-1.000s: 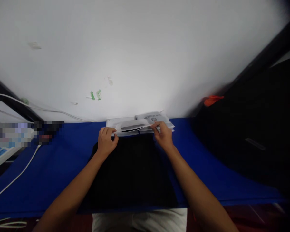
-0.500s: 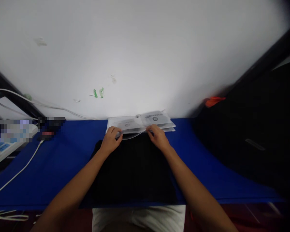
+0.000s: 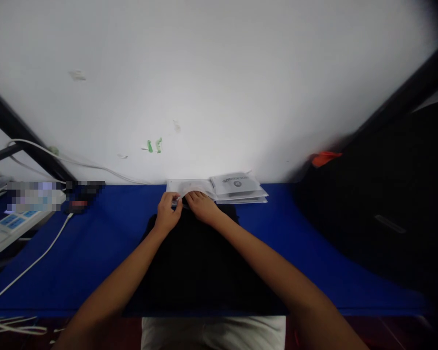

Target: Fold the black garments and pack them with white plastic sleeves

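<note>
Near the wall lie frosted plastic bags (image 3: 237, 184) with dark printing, in a small stack. My left hand (image 3: 168, 212) pinches the left edge of the top bag's mouth between thumb and fingers. My right hand (image 3: 203, 206) reaches into that mouth with its fingers stretched forward; the fingertips are partly covered by the translucent film. Under both hands and forearms spreads a black cloth item (image 3: 204, 262), perhaps a folded garment, its far edge at the bag's opening. It is too dark to make out its details.
A blue tabletop (image 3: 105, 243) meets a white wall (image 3: 219, 97). On the left are a white power strip (image 3: 22, 218), a black device (image 3: 91, 192) and a white cable (image 3: 40, 257). A large black object (image 3: 379, 218) with an orange piece (image 3: 324, 158) fills the right side.
My right hand has moved left from the right side of the bag's mouth and gone into the opening. The left hand keeps hold of its edge. The view has shifted slightly.
</note>
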A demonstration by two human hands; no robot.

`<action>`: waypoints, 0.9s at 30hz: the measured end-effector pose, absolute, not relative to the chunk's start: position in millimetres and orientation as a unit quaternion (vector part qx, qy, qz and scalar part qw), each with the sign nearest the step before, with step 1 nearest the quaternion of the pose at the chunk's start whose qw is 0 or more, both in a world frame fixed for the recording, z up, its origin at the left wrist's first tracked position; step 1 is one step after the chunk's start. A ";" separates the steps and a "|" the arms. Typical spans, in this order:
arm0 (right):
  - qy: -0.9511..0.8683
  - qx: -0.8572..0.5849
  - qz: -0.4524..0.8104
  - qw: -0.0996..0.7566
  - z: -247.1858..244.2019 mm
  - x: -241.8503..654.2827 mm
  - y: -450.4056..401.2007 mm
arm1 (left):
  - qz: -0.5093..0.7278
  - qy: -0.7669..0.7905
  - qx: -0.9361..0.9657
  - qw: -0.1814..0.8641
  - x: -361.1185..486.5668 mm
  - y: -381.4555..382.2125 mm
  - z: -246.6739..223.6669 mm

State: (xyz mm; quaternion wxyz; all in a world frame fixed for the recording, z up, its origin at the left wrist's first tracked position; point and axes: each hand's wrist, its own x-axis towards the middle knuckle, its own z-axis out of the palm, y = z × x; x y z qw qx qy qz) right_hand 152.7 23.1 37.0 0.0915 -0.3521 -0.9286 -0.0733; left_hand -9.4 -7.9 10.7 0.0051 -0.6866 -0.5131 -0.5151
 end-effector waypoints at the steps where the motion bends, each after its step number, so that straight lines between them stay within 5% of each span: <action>1: -0.928 -0.355 -0.073 0.086 37.1 150.0 28.7 | -0.515 -0.513 -0.687 0.004 -10.2 -7.0 9.9; 12: -0.932 -0.344 -0.096 0.063 37.1 143.1 61.8 | -0.503 -0.521 -0.689 -0.020 -17.0 0.5 4.7; 19: -0.969 -0.218 -0.099 0.067 48.3 161.2 29.9 | -0.509 -0.555 -0.657 -0.029 -20.0 3.7 2.6; 27: -0.945 -0.114 -0.100 0.289 57.3 216.3 -40.1 | -0.486 -0.608 -0.628 -0.024 -12.5 -7.0 19.7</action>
